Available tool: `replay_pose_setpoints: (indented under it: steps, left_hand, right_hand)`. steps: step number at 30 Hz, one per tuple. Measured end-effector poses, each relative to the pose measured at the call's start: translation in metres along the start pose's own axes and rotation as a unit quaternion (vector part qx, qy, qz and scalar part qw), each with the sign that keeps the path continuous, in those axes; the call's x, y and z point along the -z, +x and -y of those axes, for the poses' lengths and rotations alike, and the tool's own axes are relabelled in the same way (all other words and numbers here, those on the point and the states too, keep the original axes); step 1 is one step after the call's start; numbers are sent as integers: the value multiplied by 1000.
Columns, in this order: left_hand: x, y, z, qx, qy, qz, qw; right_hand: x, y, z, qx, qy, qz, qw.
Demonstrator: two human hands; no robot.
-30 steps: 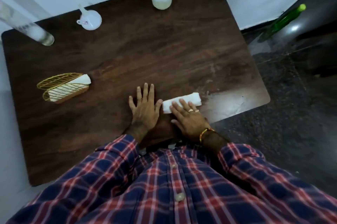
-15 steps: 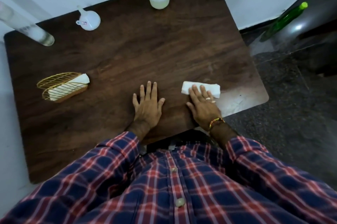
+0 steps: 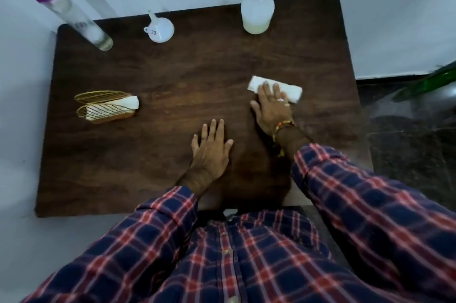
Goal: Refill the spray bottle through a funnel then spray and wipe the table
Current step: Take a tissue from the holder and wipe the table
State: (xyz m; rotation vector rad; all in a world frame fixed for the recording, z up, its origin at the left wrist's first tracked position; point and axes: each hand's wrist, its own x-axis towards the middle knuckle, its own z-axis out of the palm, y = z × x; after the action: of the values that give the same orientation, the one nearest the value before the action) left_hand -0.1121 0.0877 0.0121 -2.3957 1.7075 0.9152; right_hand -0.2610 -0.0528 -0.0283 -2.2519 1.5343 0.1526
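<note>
Your right hand [image 3: 271, 105], fingers flat on the folded tissue [image 3: 275, 88], is pushing it farther up the table [image 3: 172, 75] than a second ago, so wiping is progressing; your left hand [image 3: 211, 148] is resting open, empty, and the spray bottle [image 3: 257, 10] is standing at the far edge

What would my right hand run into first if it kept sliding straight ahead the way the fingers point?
The right hand, flat on the folded tissue, points up-table; the table looks bare until the spray bottle, probably first, though the line may pass beside it.
</note>
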Motion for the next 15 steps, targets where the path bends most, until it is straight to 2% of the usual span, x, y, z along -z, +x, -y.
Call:
replay_pose_setpoints:
  steps: [4, 6, 8, 10, 12, 15]
  left_hand:
    - [-3, 14, -20, 4, -3, -1, 1000]
    - [-1, 21, -24, 10, -1, 2, 1000]
    - [-1, 26, -25, 16, 4, -4, 1000]
    - [-2, 28, -25, 20, 3, -3, 1000]
    - [-5, 28, -26, 25, 1, 6, 1000]
    - [-8, 24, -31, 21, 2, 12, 1000]
  right_hand:
    - [-3, 5, 32, 132, -56, 58, 988]
    - [-7, -10, 25, 150, -68, 53, 985]
    - [-2, 3, 12, 117, -59, 29, 991]
    - [8, 35, 0, 46, -33, -6, 998]
    - [22, 66, -12, -2, -10, -5, 1000]
    - [22, 58, -17, 21, -16, 9, 1000]
